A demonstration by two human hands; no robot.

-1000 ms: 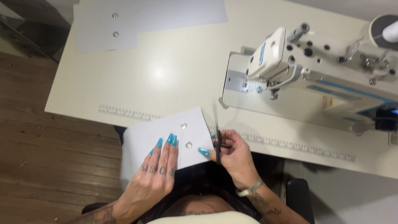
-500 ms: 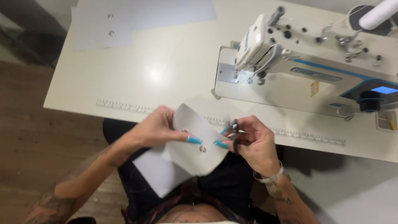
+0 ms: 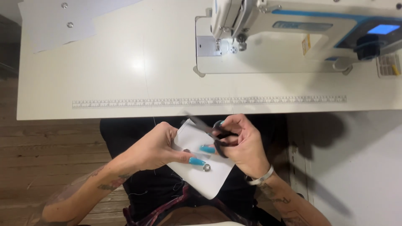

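Counter [image 3: 125, 54]: white, fills the far half of the view, ruler strip [image 3: 209, 101] printed along its near edge

Sewing machine [image 3: 301, 29]: white with blue trim, far right on the counter, needle end facing left, small lit blue screen on its right part

Spare fabric sheets [image 3: 46, 21]: pale, far left corner of the counter, two metal snaps showing on them, well apart from the hands

Wood floor [image 3: 42, 155]: near left, below the counter edge

Person's lap in dark clothing, near centre, just off the counter's near edge

Fabric piece [image 3: 205, 175]: small white piece, held over the lap between both hands, not on the counter. Round metal snap [image 3: 207, 168] sits on it near the left thumb tip

Left hand [image 3: 157, 146]: comes in from near left, grip clamped on the left side of the fabric piece, thumb with teal nail pressed on top, fingers curled under

Right hand [image 3: 245, 144]: comes in from near right, pale band on the wrist, grip closed through the handles of the scissors [image 3: 213, 134]. Black handles, blades pointing far-left above the fabric's far edge, blurred, so cannot tell if the blades are apart or touching the fabric
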